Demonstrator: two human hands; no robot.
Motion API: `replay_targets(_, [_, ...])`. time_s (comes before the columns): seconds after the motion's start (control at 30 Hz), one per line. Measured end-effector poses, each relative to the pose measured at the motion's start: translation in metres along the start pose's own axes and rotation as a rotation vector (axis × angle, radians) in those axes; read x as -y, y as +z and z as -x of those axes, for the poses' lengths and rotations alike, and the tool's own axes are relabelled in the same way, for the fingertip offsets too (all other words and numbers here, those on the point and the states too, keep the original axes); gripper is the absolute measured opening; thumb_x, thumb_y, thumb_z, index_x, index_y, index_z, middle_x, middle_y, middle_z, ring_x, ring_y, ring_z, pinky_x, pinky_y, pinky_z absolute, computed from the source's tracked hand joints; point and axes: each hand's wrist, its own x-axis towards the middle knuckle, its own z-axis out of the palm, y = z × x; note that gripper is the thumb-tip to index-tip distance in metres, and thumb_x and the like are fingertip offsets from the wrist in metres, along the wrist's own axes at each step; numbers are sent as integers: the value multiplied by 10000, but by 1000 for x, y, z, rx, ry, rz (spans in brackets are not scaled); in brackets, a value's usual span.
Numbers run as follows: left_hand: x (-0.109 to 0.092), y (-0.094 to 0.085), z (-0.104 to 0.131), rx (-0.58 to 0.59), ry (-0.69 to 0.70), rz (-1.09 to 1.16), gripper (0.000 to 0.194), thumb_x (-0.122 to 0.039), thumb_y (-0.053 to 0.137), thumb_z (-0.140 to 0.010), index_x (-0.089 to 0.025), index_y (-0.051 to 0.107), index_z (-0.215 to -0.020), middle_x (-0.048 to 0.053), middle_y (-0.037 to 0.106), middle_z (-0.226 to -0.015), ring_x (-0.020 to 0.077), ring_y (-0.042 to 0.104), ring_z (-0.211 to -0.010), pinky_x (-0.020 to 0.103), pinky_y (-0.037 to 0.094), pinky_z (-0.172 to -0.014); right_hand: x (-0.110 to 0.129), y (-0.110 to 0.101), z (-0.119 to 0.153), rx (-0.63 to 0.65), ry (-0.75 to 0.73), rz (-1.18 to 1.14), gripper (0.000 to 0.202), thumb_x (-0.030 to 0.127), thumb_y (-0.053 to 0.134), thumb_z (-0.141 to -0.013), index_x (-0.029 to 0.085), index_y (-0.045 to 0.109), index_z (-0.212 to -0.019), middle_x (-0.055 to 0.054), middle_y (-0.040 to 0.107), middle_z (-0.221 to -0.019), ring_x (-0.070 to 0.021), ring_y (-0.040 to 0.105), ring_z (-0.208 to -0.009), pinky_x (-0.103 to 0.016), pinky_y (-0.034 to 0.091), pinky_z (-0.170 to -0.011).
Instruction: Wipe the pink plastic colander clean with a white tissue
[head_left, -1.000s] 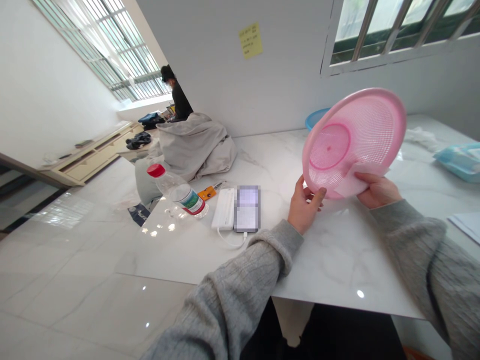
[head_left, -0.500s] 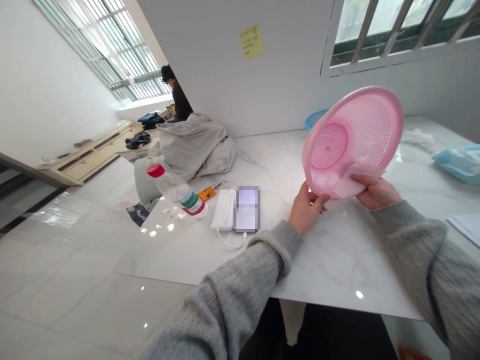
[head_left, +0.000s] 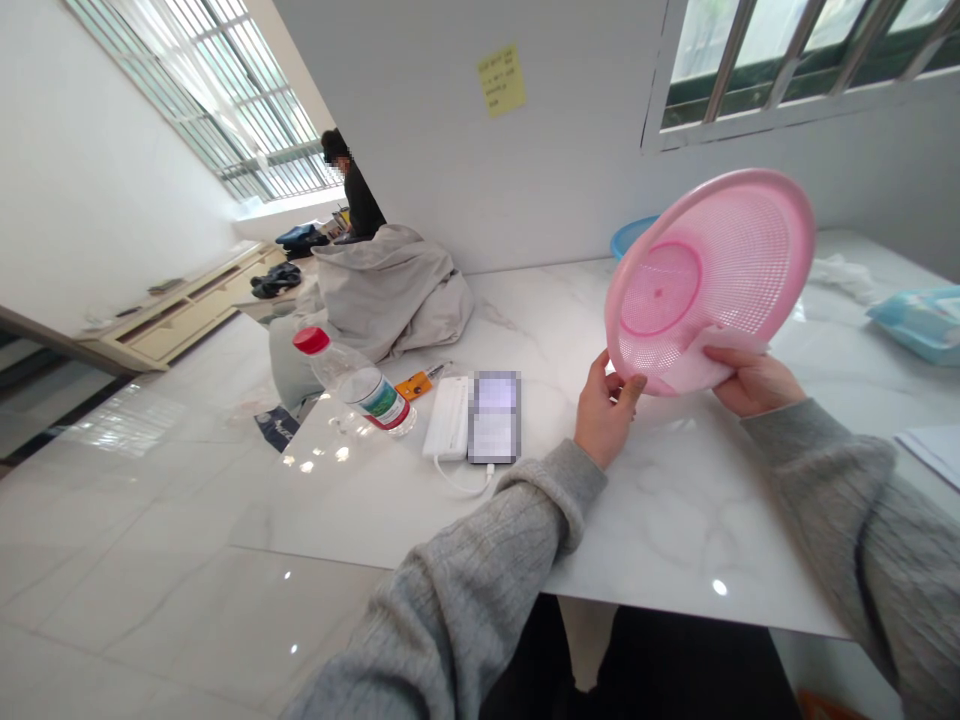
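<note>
A pink mesh plastic basket (head_left: 739,250) is held tilted above the table, its open side turned toward me. My left hand (head_left: 604,412) is closed on the lower left of its rim, thumb on the near side. My right hand (head_left: 759,382) is closed on a thin white wipe (head_left: 701,365), which lies folded over the lower rim and against the inner wall. The fingers behind the basket are partly hidden. Behind it, the edge of a blue basket (head_left: 632,238) shows.
On the white marbled table (head_left: 675,510) lie a phone (head_left: 495,418), a white power bank (head_left: 448,420), an orange object (head_left: 414,387) and a tilted-looking water bottle (head_left: 367,395). A grey cloth (head_left: 397,285) sits behind them. A blue wipes pack (head_left: 922,322) is at right. Another person (head_left: 361,200) is far left.
The basket has shifted slightly to the right and up. My left thumb and fingers have moved a little left along the rim. The wipe has bunched slightly under my right hand.
</note>
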Motion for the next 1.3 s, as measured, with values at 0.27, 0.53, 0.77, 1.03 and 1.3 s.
replay_targets(0.27, [2, 1, -1, 27, -49, 16, 763, -775, 719, -909, -197, 528, -1369, -47, 637, -803, 105, 593, -585, 265, 496, -587, 3, 8, 11, 49, -1, -74, 496, -37, 738, -668, 301, 760, -1030, -13, 801, -1191, -235, 704, -1316, -446, 558, -1224])
replay_targets(0.53, [2, 2, -2, 14, -25, 12, 679, -803, 697, -913, -207, 541, -1198, -73, 586, -729, 102, 580, -545, 268, 481, -573, 5, 16, 22, 115, 31, -65, 644, -17, 760, -619, 318, 762, -1169, -9, 813, -1224, -252, 714, -1322, -454, 460, -1312])
replay_targets(0.77, [1, 3, 0, 51, -26, -34, 583, -677, 688, -974, -207, 539, -1284, -62, 606, -790, 98, 585, -556, 262, 480, -581, 2, 14, 16, 43, -8, -64, 552, -44, 717, -616, 255, 797, -1073, -53, 823, -1210, -261, 702, -1334, -433, 498, -1288])
replay_targets(1.03, [0, 0, -3, 11, 33, -75, 613, -634, 681, -995, -208, 560, -1419, -25, 687, -903, 81, 538, -587, 256, 459, -629, 6, 14, 12, 19, -18, 14, 504, -48, 748, -655, 243, 800, -1062, -60, 818, -1227, -251, 725, -1276, -430, 519, -1260])
replay_targets(1.3, [-5, -3, -2, -40, 68, -74, 631, -623, 669, -1018, -189, 574, -1465, -44, 625, -795, 103, 479, -600, 269, 425, -638, 5, 6, 3, -50, -18, 2, 360, -72, 705, -741, 191, 818, -960, -79, 814, -1212, -207, 723, -1259, -344, 523, -1242])
